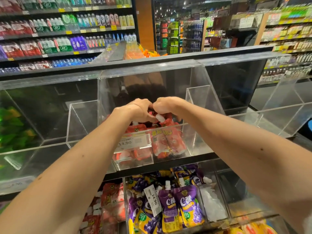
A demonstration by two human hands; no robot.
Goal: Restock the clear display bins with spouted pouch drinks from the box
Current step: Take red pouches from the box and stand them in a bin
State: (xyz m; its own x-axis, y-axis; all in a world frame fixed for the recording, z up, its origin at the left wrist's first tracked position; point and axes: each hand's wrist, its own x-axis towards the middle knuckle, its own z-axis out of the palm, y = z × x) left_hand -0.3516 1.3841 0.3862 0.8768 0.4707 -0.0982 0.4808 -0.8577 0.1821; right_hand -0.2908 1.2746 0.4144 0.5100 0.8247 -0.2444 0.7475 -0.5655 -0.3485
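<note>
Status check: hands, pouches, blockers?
Left hand and right hand side by side, fingers curled on red pouches. Pouches sit low in upper middle bin. Box out of view; nothing blocking.

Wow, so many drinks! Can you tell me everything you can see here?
red pouches: several, red and pink with white caps, in the middle clear bin, upper row
price tag: one, white, on that bin's front
purple pouches: many, purple and yellow, in the bin below
loose tag: one, white, lying on the purple pouches
green packs: a pile, green, upper left bin
bottles: many, mixed colours, on shelves at the back left
left hand: one, grips the red pouches from above
right hand: one, beside it, grips them too
</note>
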